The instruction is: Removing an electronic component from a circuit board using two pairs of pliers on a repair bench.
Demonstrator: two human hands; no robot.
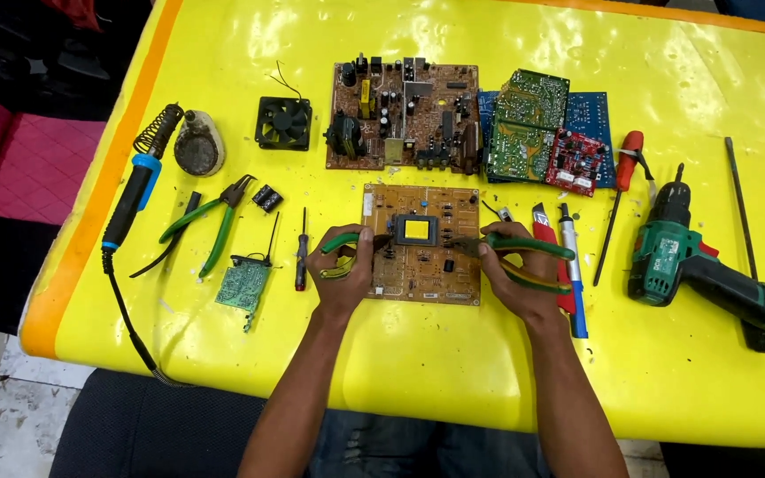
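A: What are the fingers doing?

B: The left hand (344, 270) is curled tight around a pair of green-and-yellow-handled pliers (340, 252), whose tips reach onto the left edge of the tan rectangular circuit board (422, 265). The right hand (515, 279) is wrapped around the green-handled pliers (524, 252), their jaws resting on the board's right side.

A: And the board itself?

B: Flat on the glossy yellow table (418, 363), between both hands, fingertips touching its side edges. A square yellow component (417, 231) sits near its middle.

A: Around that?

B: Left, a small black-and-red screwdriver (301, 257) and a green circuit scrap (243, 285). Right, a blue pen-shaped tool (573, 274), then a green cordless drill (692, 265). Behind, a large brown circuit board (400, 115).
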